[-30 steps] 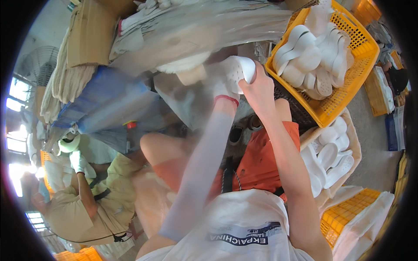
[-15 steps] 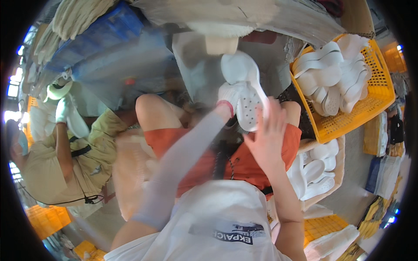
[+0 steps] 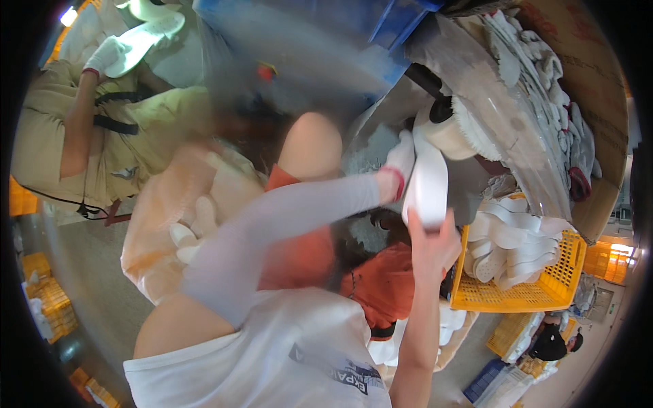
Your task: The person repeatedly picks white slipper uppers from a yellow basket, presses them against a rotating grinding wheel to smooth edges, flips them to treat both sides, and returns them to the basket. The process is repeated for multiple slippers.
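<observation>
A white shoe sole [image 3: 427, 182] is held between my two hands, its far end up at a white, fluffy-edged buffing wheel [image 3: 472, 129]. I cannot tell whether they touch. My left hand [image 3: 400, 160], in a white glove with a red cuff, is closed along the sole's left side; its fingers are partly hidden. Bare, my right hand [image 3: 434, 243] grips the near end of the sole, thumb and fingers around it.
To the right stands a yellow basket [image 3: 462, 299] of white soles. A translucent bag [image 3: 146, 238] with several white pieces lies left. A co-worker's gloved hand [image 3: 103, 57] holds another white sole [image 3: 146, 42]. White gloves [image 3: 524, 61] hang beside a cardboard box [image 3: 598, 88].
The view has swung to the right. The sole has turned from its perforated face to a smooth white side. My right hand has gone from open fingers beside it to gripping its near end.
</observation>
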The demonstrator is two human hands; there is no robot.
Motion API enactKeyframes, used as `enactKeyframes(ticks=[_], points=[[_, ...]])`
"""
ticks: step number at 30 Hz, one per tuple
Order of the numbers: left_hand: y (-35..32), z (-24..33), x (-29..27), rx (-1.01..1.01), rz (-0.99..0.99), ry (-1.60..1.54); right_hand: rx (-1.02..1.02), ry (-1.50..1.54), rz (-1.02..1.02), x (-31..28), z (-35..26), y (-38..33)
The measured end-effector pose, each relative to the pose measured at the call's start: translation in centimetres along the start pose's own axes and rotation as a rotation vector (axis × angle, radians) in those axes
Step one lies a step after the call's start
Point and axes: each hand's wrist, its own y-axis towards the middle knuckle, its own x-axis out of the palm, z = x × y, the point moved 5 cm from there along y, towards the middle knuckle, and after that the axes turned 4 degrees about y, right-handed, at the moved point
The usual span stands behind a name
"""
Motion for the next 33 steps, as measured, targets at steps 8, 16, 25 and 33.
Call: enactKeyframes(ticks=[8, 16, 25, 33], points=[[3.3, 1.2, 0.0, -0.019, -0.174, 0.207, 0.096, 0.046, -0.054, 3.0, 7.5, 0.4], [4.9, 0.0, -0.4, 0.066, 0.006, 0.010, 0.098, 0.152, 0.055, 4.9, 7.5, 5.8], [2.1, -1.5, 0.0, -0.073, -0.102, -0.122, 0.201, 0.207, -0.107, 3.0, 6.9, 3.8], [5.7, 1.7, 0.9, -0.122, -0.070, -0.056, 0.237, -0.117, -0.319, 2.7, 3.1, 3.7]])
